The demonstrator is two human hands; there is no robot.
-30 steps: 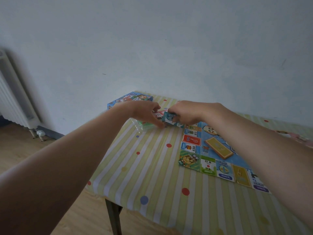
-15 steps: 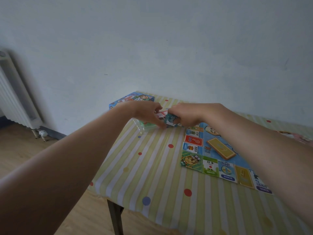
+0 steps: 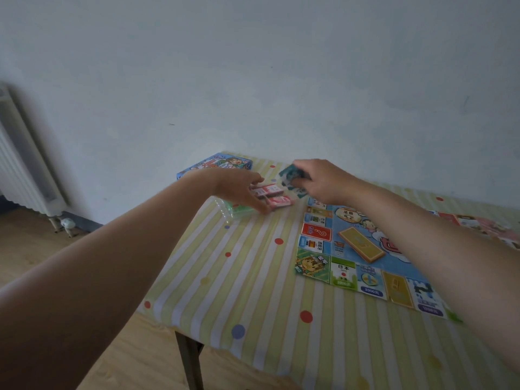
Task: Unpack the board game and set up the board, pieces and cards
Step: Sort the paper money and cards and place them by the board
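The colourful game board (image 3: 363,249) lies flat on the right half of the striped table (image 3: 253,277), with a gold card stack (image 3: 361,244) on its middle. My right hand (image 3: 323,181) holds a teal bundle of play money (image 3: 289,178) lifted just above the table. My left hand (image 3: 242,190) reaches forward with fingers extended, touching red-and-white money bundles (image 3: 271,195) lying on the table. A clear plastic bag with something green (image 3: 230,209) lies under my left wrist. The blue game box (image 3: 216,164) stands at the table's far left corner.
More printed game sheets (image 3: 478,223) lie at the far right. The wall runs close behind the table. A white radiator (image 3: 25,164) stands at the left above the wooden floor. The table's left edge and a dark leg (image 3: 188,358) are near.
My hands have parted. The right hand has lifted the teal money bundle up and to the right, uncovering the red-and-white bundles under my left fingers.
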